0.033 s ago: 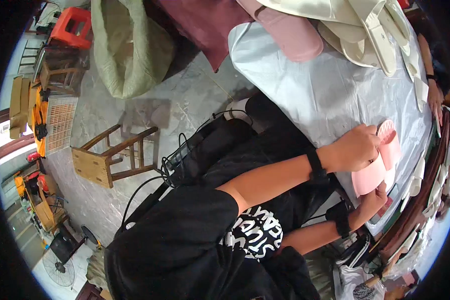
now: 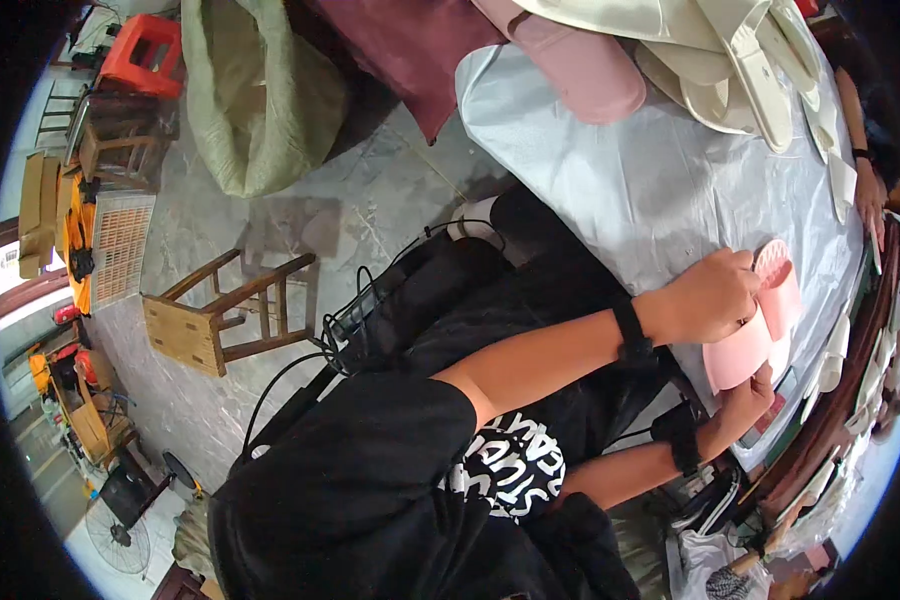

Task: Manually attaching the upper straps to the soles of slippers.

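And here are the pink slippers, right in front of me over the near edge of the silver sheet, two broad bands showing, though my fingers hide how they overlap. My right hand has them from below, fingers curled against the lower band. My left hand is bunched tight right up at the sole, knuckles on top, fingertips out of sight; whether it's pinching slipper or something small, I can't tell.

These look light, I'd say: soft, bendy foam, a little slick, hardly fragile, though a hard squeeze could dent them. Best hold? The sole's edge, or under the band, where it should give without slipping.

Now the arms: left forearm reaching straight across my front, wrist nearly in line, right forearm running alongside, hand turned up at the wrist to meet the left.
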Available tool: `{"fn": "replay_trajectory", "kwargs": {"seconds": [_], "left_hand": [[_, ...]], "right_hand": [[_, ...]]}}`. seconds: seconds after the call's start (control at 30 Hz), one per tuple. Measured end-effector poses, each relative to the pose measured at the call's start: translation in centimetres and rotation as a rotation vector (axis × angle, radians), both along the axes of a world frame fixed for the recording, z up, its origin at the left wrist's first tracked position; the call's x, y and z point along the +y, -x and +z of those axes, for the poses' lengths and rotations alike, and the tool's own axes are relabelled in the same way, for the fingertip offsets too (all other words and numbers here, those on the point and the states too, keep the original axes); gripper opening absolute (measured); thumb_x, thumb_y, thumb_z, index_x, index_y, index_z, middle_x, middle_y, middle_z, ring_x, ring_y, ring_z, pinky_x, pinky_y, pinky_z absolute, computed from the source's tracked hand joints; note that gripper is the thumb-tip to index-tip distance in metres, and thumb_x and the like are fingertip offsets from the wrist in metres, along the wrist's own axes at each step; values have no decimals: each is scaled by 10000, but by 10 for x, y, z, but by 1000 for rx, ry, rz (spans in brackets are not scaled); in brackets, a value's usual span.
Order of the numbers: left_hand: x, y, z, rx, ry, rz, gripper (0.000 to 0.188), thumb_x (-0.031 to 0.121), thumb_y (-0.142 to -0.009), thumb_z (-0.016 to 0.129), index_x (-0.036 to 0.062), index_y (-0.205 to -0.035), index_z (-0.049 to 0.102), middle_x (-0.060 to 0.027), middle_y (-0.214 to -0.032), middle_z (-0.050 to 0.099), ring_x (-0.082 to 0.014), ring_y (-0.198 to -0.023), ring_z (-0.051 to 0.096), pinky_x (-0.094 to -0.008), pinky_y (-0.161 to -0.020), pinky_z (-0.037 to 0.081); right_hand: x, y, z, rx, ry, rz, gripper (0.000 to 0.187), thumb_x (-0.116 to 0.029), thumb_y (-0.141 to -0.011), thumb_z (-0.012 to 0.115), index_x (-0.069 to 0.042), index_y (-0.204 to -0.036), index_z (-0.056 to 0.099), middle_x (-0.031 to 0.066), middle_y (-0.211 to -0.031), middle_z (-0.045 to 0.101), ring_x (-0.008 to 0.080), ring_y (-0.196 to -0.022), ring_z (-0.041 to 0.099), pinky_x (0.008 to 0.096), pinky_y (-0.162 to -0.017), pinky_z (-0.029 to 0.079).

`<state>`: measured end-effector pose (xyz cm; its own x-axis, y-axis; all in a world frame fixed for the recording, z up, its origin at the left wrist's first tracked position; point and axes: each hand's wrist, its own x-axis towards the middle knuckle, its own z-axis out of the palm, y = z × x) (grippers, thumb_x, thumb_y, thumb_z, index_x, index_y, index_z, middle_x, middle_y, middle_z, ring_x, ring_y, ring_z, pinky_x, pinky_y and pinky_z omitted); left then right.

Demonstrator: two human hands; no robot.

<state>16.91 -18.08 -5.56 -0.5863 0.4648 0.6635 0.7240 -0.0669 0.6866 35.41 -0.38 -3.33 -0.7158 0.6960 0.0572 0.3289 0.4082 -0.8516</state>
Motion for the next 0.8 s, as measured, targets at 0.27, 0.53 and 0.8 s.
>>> {"fn": "replay_trajectory", "kwargs": {"seconds": [0.27,0.53,0.8], "left_hand": [[-6,2,1,-25,8,8,74,175,-737,744,111,-716,774,-33,-850,662,-274,-906,593,-428,-842,489],[-6,14,9,-1,23,-108,58,99,-744,745,80,-787,710,-94,-897,689,-332,-913,607,-448,-857,479],[-14,10,28,-13,160,-113,82,13,-855,690,18,-936,699,-125,-926,650,-355,-894,575,-465,-817,480]], "right_hand": [[-12,7,4,-7,75,11,380,-28,-908,705,62,-1276,734,36,-1087,652,119,-952,600,272,-805,485],[-22,19,11,28,-270,117,251,-54,-795,632,59,-994,736,97,-960,712,236,-973,625,397,-987,477],[-52,40,22,212,-335,40,139,1,-811,724,14,-936,782,127,-861,744,274,-876,696,367,-814,535]]}}
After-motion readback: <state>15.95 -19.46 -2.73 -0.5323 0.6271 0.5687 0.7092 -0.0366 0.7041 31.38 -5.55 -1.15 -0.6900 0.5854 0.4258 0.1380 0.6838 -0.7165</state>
